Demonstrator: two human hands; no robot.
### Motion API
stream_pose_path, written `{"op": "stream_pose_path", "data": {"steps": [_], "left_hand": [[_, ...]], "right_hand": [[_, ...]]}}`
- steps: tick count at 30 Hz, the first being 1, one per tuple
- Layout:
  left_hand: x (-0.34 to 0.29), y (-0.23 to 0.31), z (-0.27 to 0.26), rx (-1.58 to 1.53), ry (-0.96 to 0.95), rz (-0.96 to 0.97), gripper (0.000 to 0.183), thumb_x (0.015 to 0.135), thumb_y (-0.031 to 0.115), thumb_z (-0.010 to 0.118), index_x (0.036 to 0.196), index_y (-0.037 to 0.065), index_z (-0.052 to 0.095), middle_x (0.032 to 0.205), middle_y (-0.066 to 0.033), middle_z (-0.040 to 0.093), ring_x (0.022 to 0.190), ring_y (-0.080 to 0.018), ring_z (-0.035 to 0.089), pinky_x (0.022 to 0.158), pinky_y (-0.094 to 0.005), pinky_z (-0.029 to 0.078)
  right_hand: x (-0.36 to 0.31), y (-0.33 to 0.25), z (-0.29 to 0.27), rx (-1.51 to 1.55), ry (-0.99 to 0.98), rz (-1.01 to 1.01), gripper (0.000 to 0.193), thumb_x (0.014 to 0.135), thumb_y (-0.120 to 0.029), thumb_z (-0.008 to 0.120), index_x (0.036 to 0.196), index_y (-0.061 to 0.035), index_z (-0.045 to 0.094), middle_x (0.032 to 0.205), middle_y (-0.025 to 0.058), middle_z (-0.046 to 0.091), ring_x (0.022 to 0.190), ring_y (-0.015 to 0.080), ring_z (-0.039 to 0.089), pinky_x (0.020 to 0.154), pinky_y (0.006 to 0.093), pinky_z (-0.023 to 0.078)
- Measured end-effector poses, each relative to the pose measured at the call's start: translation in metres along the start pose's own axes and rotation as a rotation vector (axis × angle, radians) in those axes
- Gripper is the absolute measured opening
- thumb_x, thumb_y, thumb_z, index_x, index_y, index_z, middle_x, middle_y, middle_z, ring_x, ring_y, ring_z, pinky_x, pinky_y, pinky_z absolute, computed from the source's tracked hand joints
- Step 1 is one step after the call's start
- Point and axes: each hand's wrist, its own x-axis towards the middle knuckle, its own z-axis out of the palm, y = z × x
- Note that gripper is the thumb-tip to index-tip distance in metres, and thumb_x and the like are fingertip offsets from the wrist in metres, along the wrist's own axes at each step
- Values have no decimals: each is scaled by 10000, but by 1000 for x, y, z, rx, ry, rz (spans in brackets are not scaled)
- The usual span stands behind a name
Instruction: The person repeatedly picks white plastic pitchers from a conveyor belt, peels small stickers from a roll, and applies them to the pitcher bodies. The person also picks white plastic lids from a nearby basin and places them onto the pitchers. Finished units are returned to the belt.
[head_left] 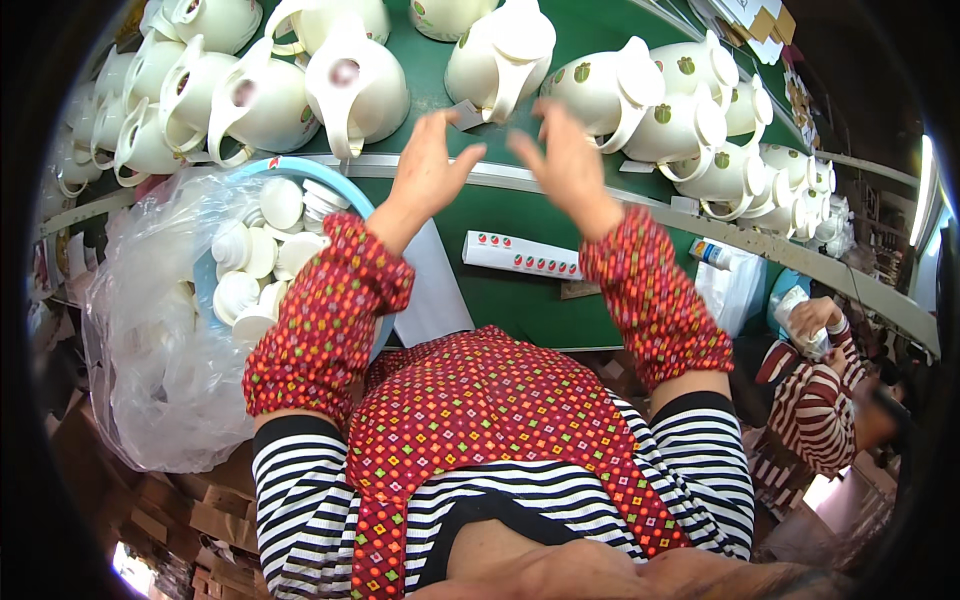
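Note:
My left hand (428, 172) is raised over the green bench with its thumb and fingers apart, holding nothing. Beside it, my right hand (568, 160) reaches toward the jugs, its fingers spread and slightly blurred, also without anything in it. Just beyond both hands stands a white jug (497, 62) with its round lid on and its handle toward me. A small white card (466, 115) lies by its base. Right of it, a lidded white jug (592, 90) with green leaf-like prints is nearest my right hand. Left of them, an unlidded white jug (360, 90) shows a dark round opening.
Near my left arm, a blue basin (355, 190) with a clear plastic bag holds several white lids (240, 250). A white strip with red stickers (520, 256) lies on the bench before me. A metal rail (500, 174) crosses the bench. Another person (815, 400) works at the right.

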Motion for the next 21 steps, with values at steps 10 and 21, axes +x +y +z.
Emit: {"op": "stream_pose_path", "data": {"steps": [10,21], "left_hand": [[-113,-16,64,394,-334,263,796,743,268,902,1405,17,536,1335,-212,626,1280,-438,547,1075,-451,471],[-143,71,3,-174,-297,164,249,823,178,864,987,27,755,867,-114,724,744,-228,681,672,-323,524]], "right_hand": [[-171,39,71,-18,-315,-12,400,712,-202,864,1035,-85,659,1004,95,668,1025,303,627,888,437,448],[-165,-29,-36,102,-140,-206,237,739,-97,786,930,-72,646,839,95,628,859,307,638,806,423,459]]}}
